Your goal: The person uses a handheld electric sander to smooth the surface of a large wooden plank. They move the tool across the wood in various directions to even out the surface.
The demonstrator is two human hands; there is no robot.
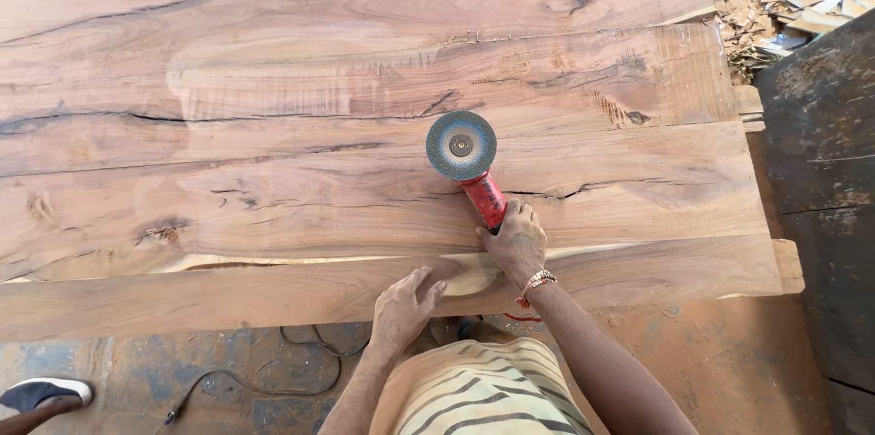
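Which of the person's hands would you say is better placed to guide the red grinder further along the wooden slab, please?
Probably the right hand: it already grips the red grinder, whose disc sits over the wooden slab. The left hand lies flat on the near edge, apart from the tool.

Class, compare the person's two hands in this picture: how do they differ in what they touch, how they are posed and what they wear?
The right hand is closed around the red grinder; the left hand holds no tool and lies on the wooden slab. The right hand reaches further onto the slab; the left hand rests near its front edge. The right wrist wears a bracelet; the left wrist is bare. Both are ungloved.
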